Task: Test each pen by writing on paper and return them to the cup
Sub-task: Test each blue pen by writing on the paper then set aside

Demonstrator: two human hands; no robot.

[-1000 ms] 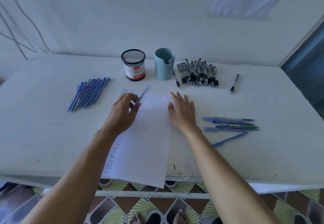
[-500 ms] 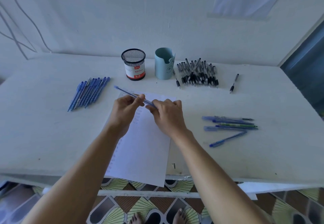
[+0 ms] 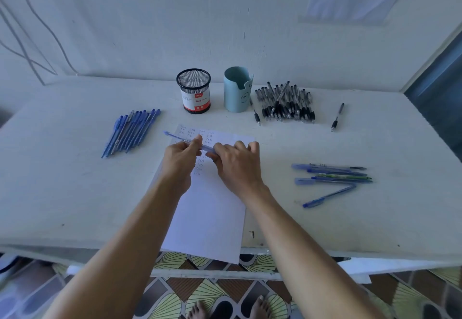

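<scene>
Hands are meeting above the far part of the paper [image 3: 210,213] in the head view, sharing one blue pen [image 3: 176,137]. The left hand [image 3: 180,158] is pinching the barrel between thumb and forefinger. The right hand [image 3: 237,166] is curling its fingers round the pen's near end, probably working a cap, though whether on or off I cannot tell. The pen is slanting, its far end pointing toward the row of blue pens [image 3: 130,133] on the left of the table [image 3: 62,193].

The paper is carrying small rows of test words and overhanging the table's near edge. Behind it the mesh cup [image 3: 193,91] and the pale blue cup [image 3: 237,90] are standing side by side with no pens sticking out, likely awaiting returns. A heap of black pens [image 3: 285,103] is lying right of the cups, and a loose group of pens [image 3: 332,175] is lying beside the right forearm, perhaps sorted apart on purpose.
</scene>
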